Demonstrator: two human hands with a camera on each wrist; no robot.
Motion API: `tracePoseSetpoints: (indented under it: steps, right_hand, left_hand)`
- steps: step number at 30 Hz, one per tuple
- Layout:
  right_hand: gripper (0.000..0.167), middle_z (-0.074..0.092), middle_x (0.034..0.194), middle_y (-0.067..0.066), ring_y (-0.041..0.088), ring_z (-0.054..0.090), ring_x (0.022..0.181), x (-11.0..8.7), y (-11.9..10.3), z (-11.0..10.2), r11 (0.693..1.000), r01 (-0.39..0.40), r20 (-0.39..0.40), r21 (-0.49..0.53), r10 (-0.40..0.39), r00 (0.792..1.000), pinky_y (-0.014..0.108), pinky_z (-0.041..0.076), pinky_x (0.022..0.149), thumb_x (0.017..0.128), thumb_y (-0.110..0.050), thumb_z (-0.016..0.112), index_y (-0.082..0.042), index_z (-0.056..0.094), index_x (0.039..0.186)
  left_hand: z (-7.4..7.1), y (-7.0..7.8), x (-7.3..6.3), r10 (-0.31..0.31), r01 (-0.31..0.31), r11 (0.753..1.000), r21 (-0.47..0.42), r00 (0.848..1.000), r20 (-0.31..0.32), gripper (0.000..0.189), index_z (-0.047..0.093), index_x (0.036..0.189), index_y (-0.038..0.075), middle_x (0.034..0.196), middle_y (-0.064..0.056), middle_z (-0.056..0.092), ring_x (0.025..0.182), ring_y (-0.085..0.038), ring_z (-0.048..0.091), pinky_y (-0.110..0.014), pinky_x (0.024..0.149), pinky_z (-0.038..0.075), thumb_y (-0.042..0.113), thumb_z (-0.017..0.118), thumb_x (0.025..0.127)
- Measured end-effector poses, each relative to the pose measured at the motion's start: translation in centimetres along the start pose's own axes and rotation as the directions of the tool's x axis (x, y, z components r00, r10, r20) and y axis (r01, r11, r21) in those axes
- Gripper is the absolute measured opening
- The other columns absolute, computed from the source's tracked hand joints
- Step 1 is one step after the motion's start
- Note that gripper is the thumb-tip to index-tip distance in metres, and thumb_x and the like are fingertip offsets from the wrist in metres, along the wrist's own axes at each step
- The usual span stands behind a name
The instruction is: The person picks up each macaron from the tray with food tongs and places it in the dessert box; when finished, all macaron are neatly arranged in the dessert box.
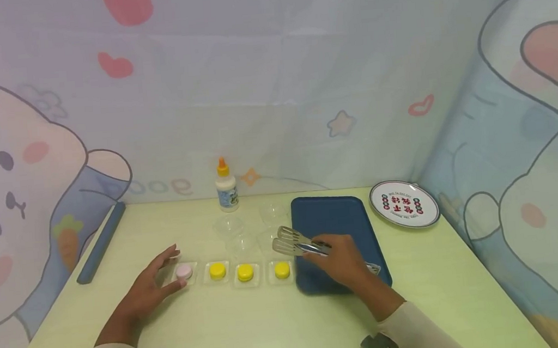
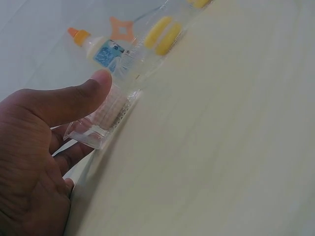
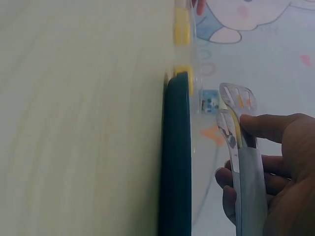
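My left hand (image 1: 147, 288) is at the leftmost clear plastic base (image 2: 91, 135), thumb on the near side and fingers on the far side, holding it on the table. A pink macaron (image 1: 184, 271) sits in that base. To its right stand three more bases in a row, each with a yellow macaron (image 1: 217, 270). My right hand (image 1: 340, 259) grips metal tongs (image 1: 289, 243) with slotted ends above the blue tray (image 1: 328, 214). The tong ends point left, apart from each other, with nothing between them. Several clear domed lids (image 1: 229, 225) lie behind the row.
A white glue bottle (image 1: 227, 191) with an orange cap stands near the back wall. At the back right is a white plate (image 1: 404, 204) with red writing. A long grey-blue bar (image 1: 101, 243) lies at the left edge. Printed cloth hangs round the table.
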State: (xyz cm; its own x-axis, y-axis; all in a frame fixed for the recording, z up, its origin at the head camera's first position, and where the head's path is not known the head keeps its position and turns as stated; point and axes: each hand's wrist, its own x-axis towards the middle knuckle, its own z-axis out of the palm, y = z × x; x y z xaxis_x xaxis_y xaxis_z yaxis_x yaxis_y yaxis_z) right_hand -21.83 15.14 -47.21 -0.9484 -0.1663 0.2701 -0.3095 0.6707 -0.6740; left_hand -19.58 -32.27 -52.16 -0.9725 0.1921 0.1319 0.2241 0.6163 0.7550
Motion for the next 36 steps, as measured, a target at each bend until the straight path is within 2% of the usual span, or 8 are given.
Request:
tracePoseSetpoints:
  steps: [5, 12, 18, 22, 26, 30, 36]
  right_hand:
    - [0.032, 0.083, 0.102, 0.006, 0.013, 0.068, 0.083, -0.5, 1.3, -1.3, 1.0, -0.016, -0.02, -0.024, 0.016, 1.0, 0.03, 0.054, 0.07, 0.09, -0.028, 0.091, -0.01, 0.084, 0.115]
    - [0.038, 0.083, 0.106, 0.009, 0.016, 0.069, 0.081, -1.3, 3.2, -3.5, 0.988, -0.069, -0.077, -0.14, 0.059, 0.995, 0.032, 0.053, 0.067, 0.091, -0.034, 0.09, -0.01, 0.083, 0.12]
    - [0.039, 0.083, 0.105, 0.012, 0.019, 0.069, 0.081, -2.3, 5.0, -5.3, 0.981, -0.108, -0.116, -0.162, 0.089, 0.989, 0.033, 0.052, 0.067, 0.092, -0.034, 0.089, -0.008, 0.082, 0.12]
    - [0.04, 0.083, 0.108, 0.014, 0.023, 0.072, 0.086, -3.0, 6.2, -6.3, 0.975, -0.137, -0.136, -0.174, 0.114, 0.984, 0.035, 0.054, 0.071, 0.092, -0.033, 0.089, -0.006, 0.082, 0.121]
    - [0.04, 0.083, 0.11, 0.017, 0.027, 0.073, 0.09, -3.6, 7.5, -7.1, 0.972, -0.171, -0.181, -0.163, 0.141, 0.973, 0.037, 0.054, 0.075, 0.091, -0.031, 0.09, -0.005, 0.082, 0.121]
    - [0.038, 0.083, 0.107, 0.019, 0.027, 0.072, 0.086, -3.8, 8.6, -7.7, 0.97, -0.19, -0.239, -0.155, 0.149, 0.959, 0.035, 0.053, 0.072, 0.091, -0.03, 0.09, -0.004, 0.082, 0.118]
    - [0.04, 0.083, 0.109, 0.021, 0.033, 0.074, 0.091, -4.0, 9.9, -8.4, 0.957, -0.241, -0.292, -0.164, 0.187, 0.938, 0.042, 0.055, 0.078, 0.091, -0.03, 0.09, -0.003, 0.081, 0.119]
  left_hand:
    - [0.0, 0.1, 0.1, 0.001, -0.001, 1.0, 0.004, 1.0, 0.0, 0.096, 0.028, 0.172, 0.01, 0.168, -0.026, 0.045, 0.157, -0.059, 0.032, -0.087, 0.117, 0.025, 0.03, 0.084, 0.097]
    - [0.1, 0.0, 0.1, 0.01, -0.01, 1.0, 0.021, 1.0, -0.005, 0.094, 0.029, 0.172, 0.009, 0.168, -0.027, 0.046, 0.155, -0.061, 0.035, -0.089, 0.117, 0.024, 0.029, 0.084, 0.098]
    - [0.1, -0.1, 0.2, 0.01, -0.01, 1.0, 0.016, 1.0, -0.01, 0.095, 0.029, 0.172, 0.009, 0.168, -0.027, 0.045, 0.158, -0.06, 0.031, -0.088, 0.119, 0.022, 0.029, 0.084, 0.097]
    - [0.1, -0.1, 0.1, 0.005, -0.005, 1.0, 0.016, 1.0, -0.006, 0.096, 0.028, 0.172, 0.01, 0.168, -0.027, 0.045, 0.158, -0.061, 0.03, -0.087, 0.119, 0.023, 0.03, 0.084, 0.097]
    - [0.0, -0.2, 0.2, 0.025, -0.025, 0.999, 0.021, 1.0, -0.005, 0.094, 0.029, 0.171, 0.008, 0.167, -0.028, 0.046, 0.158, -0.061, 0.031, -0.087, 0.119, 0.023, 0.029, 0.084, 0.097]
    - [0.0, -0.3, 0.3, 0.045, -0.045, 0.999, 0.017, 0.999, -0.014, 0.093, 0.032, 0.17, 0.005, 0.166, -0.029, 0.047, 0.157, -0.061, 0.031, -0.087, 0.119, 0.022, 0.025, 0.085, 0.097]
    - [0.1, -0.5, 0.3, 0.032, -0.032, 0.999, 0.015, 0.999, -0.006, 0.094, 0.031, 0.17, 0.006, 0.168, -0.028, 0.045, 0.158, -0.061, 0.031, -0.087, 0.119, 0.022, 0.027, 0.085, 0.097]
